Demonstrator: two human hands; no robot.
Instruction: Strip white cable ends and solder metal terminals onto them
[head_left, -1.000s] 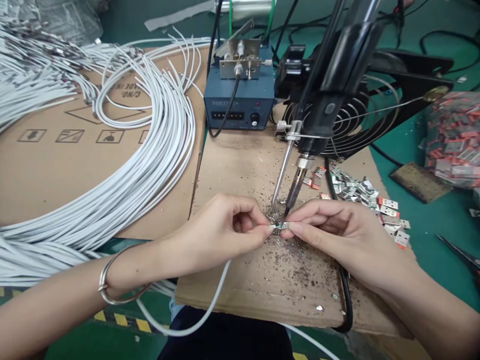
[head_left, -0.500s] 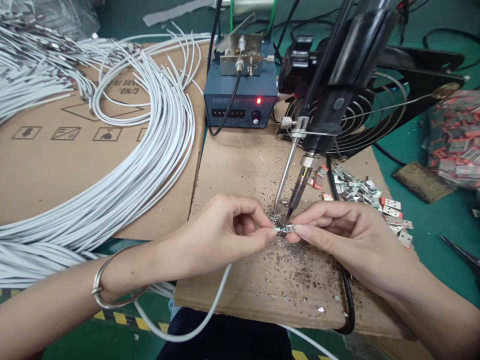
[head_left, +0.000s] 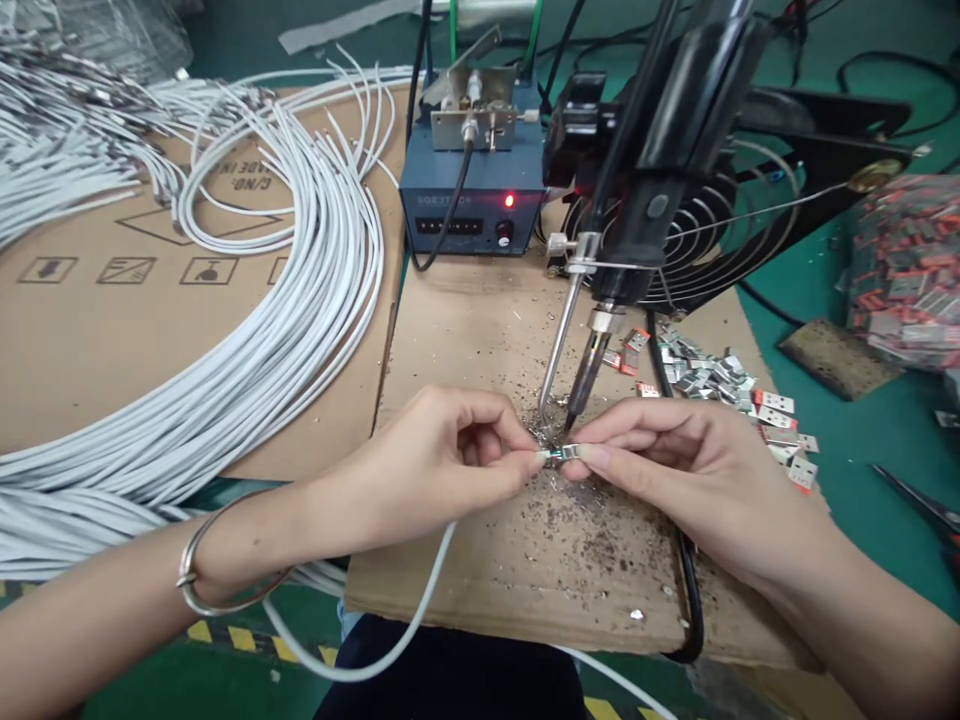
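My left hand (head_left: pixel 442 465) pinches the stripped end of a white cable (head_left: pixel 420 610) that trails down off the cardboard's front edge. My right hand (head_left: pixel 679 470) pinches a small metal connector (head_left: pixel 568 453) against the cable's wires. Both sit right beneath the tip of a fixed soldering iron (head_left: pixel 592 360) and its solder feed tube (head_left: pixel 559 345). A metal bangle (head_left: pixel 199 565) is on my left wrist.
A blue soldering station (head_left: pixel 472 205) with a lit red lamp stands behind. A big bundle of white cables (head_left: pixel 300 300) lies on cardboard at left. Loose connectors (head_left: pixel 720 385) lie at right, with a bag of them (head_left: pixel 904 270), a black fan (head_left: pixel 720 240) and scissors (head_left: pixel 919 505).
The station's red lamp, dark one second ago, is lit. My hands stay pinched together under the iron tip, shifting only slightly with the camera.
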